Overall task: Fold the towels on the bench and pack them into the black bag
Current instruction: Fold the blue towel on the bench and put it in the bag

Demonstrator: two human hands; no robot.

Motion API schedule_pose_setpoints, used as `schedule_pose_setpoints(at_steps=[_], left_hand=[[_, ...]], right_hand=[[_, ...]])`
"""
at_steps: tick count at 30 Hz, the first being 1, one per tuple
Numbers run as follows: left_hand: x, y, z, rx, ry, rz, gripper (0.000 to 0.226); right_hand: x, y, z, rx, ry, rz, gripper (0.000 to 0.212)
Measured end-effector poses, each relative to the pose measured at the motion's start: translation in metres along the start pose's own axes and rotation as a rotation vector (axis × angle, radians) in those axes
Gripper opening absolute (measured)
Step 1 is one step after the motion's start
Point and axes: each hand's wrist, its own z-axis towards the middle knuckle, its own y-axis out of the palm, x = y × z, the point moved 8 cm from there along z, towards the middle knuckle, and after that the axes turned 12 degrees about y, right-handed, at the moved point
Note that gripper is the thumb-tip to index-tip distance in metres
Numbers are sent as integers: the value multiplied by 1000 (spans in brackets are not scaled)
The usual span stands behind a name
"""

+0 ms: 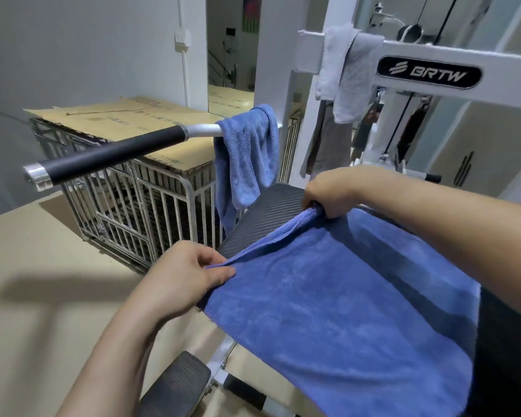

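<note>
Pinching the top edge of the blue towel [343, 296] with my left hand [181, 278] at centre frame and right hand [331, 191] above it, spread over the bench [262, 221], I judge uneven tension could skew the fold.

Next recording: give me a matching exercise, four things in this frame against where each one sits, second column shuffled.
Things:
1. nearer blue towel
2. farther blue towel
3. grey towel
4. cardboard sheet

Places:
A. flat on top of the metal cage
B. draped over the white machine frame
C. on the bench pad, pinched by left hand and right hand
D. hanging from the bar with the black grip

Pairs: 1-C, 2-D, 3-B, 4-A.
</note>
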Motion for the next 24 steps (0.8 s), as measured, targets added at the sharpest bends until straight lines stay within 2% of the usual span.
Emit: schedule_pose_setpoints(at_steps=[2,4,5,6,9,10,12,14,17,20,22,24], left_hand=[[1,-22,11,35,39,-88,18],[10,-40,24,49,105,-143,22],[17,-47,30,41,140,-189,22],[24,-52,37,20,167,-263,21],[55,-58,62,-22,218,-497,11],[66,-57,73,-18,233,-508,11],[78,-52,97,-17,253,-366,15],[82,-37,125,-68,252,-89,24],[92,-9,170,-83,259,314,21],[131,1,193,170,366,452,17],[173,-5,190,432,492,392,24],[212,-14,182,596,619,251,33]], right_hand=[[30,2,-10,-67,101,192,9],[61,5,-31,-141,157,641,16],[75,3,-44,-149,169,905,11],[87,1,-57,-126,181,1149,8],[123,0,-90,58,207,1771,22],[131,2,-98,120,223,1934,19],[139,10,-108,177,286,2143,20],[147,20,-113,209,369,2235,22],[175,35,-115,369,598,2161,23],[216,30,-119,758,751,2028,17],[238,16,-132,1043,720,2010,21],[253,5,-152,1252,678,1993,26]])
